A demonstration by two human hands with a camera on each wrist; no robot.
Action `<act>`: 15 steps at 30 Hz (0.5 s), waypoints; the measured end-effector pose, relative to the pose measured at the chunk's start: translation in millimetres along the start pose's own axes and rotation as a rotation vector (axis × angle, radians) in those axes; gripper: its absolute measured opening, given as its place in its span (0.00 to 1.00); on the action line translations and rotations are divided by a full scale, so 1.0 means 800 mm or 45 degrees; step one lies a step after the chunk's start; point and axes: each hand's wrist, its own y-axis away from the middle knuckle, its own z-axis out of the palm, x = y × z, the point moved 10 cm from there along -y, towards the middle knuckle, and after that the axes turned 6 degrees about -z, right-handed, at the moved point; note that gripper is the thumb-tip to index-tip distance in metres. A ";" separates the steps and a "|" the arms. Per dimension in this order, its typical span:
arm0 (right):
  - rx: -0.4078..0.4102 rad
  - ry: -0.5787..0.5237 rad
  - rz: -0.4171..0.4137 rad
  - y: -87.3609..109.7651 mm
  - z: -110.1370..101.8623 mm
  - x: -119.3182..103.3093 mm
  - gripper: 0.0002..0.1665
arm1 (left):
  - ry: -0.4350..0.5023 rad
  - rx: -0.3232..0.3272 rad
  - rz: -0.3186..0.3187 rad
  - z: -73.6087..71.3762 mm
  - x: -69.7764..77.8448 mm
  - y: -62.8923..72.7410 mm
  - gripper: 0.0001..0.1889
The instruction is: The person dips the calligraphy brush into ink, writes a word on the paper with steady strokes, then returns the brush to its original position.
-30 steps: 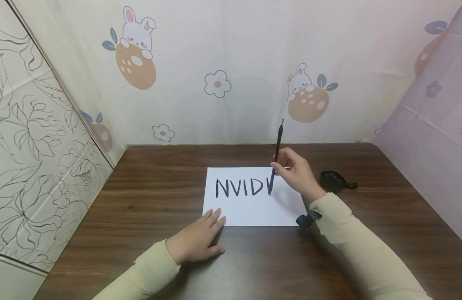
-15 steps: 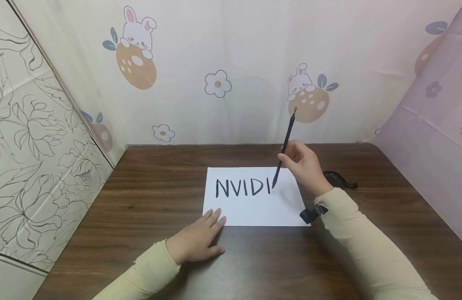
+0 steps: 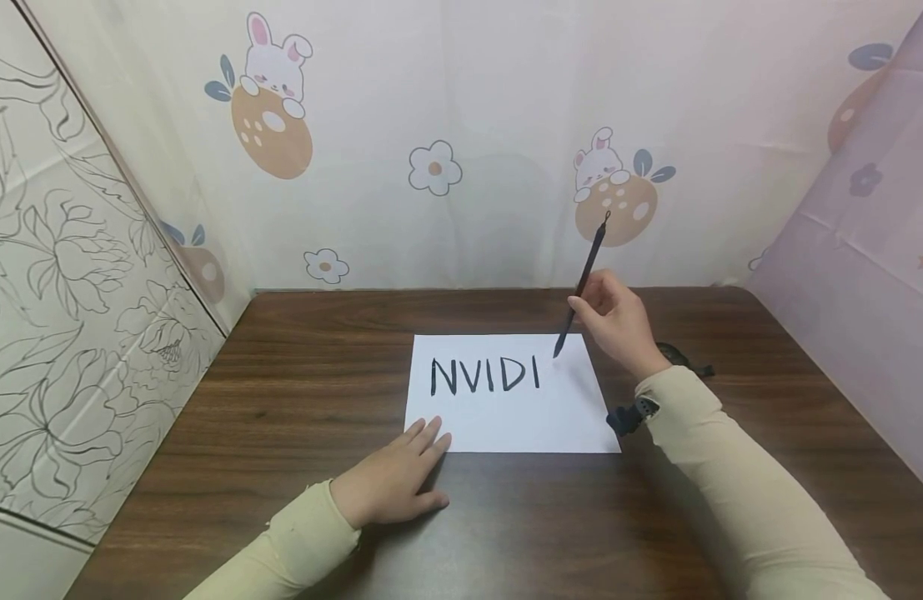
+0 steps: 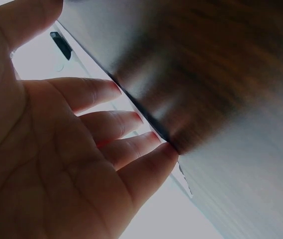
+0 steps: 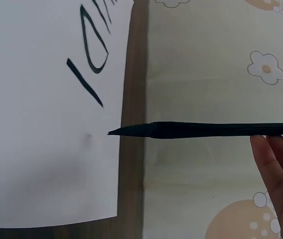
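A white sheet of paper (image 3: 506, 425) lies on the table, with the black letters "NVIDI" (image 3: 485, 375) across its upper half. My right hand (image 3: 619, 321) pinches a dark ink brush (image 3: 584, 283) partway up its handle. The brush slants, its loop end up to the right and its pointed tip over the paper, right of the last stroke. In the right wrist view the black bristle tip (image 5: 131, 131) shows close over the sheet. My left hand (image 3: 393, 479) lies with fingers spread, its fingertips on the paper's lower left corner.
Behind my right wrist, partly hidden, is a small black dish with a handle (image 3: 704, 370). The brown wooden table (image 3: 303, 358) ends at a printed curtain (image 3: 491, 233) at the back. A patterned panel (image 3: 71, 292) stands along the left.
The brush tip has lifted from the end of the upright stroke after the D and moved up and to the right with my right hand. My left hand has stayed put.
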 end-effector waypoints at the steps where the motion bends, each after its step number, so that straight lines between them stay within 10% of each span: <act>1: -0.004 0.009 0.001 0.001 0.002 0.001 0.13 | 0.000 0.000 0.000 0.000 0.000 0.000 0.40; 15: 0.000 0.048 -0.077 0.007 0.018 0.003 0.12 | -0.007 0.009 0.008 0.000 -0.001 0.000 0.39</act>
